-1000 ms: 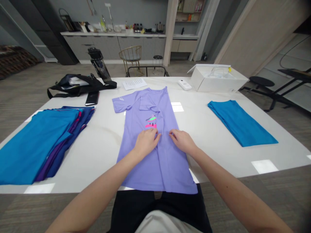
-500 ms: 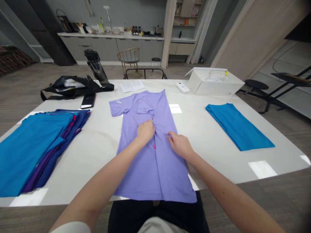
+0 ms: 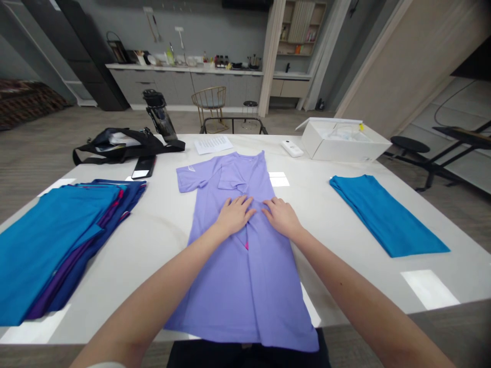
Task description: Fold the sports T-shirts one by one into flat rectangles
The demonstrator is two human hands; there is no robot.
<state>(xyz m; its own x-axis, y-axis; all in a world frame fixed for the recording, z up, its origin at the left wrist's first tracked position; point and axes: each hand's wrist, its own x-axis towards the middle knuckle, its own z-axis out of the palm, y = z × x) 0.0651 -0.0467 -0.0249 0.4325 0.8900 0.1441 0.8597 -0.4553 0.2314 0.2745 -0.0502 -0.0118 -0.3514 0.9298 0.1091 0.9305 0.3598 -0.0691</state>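
A lavender T-shirt (image 3: 226,286) lies in front of me, its right side folded inward and that sleeve turned back over the chest. The other sleeve sticks out to the left. My left hand (image 3: 235,214) rests on the middle of the shirt with its fingers spread. On the folded strip near its right edge lies my right hand (image 3: 282,217), fingers apart and touching the fabric. Neither hand grips anything. A small pink spot shows beside the fold's edge, below my left hand. The shirt's hem hangs at the table's near edge.
Folded blue, purple and navy garments (image 3: 57,230) are stacked at left. A folded blue garment (image 3: 387,214) lies right. Farther back are a black bag (image 3: 123,145), bottle (image 3: 161,117), phone (image 3: 144,167), paper sheet (image 3: 213,144), white device (image 3: 292,148) and white box (image 3: 341,140).
My left hand has gone from a closed pinch on the shirt to spread fingers lying on it. My right hand's fingers have opened out on the folded strip. The camera view has shifted slightly.
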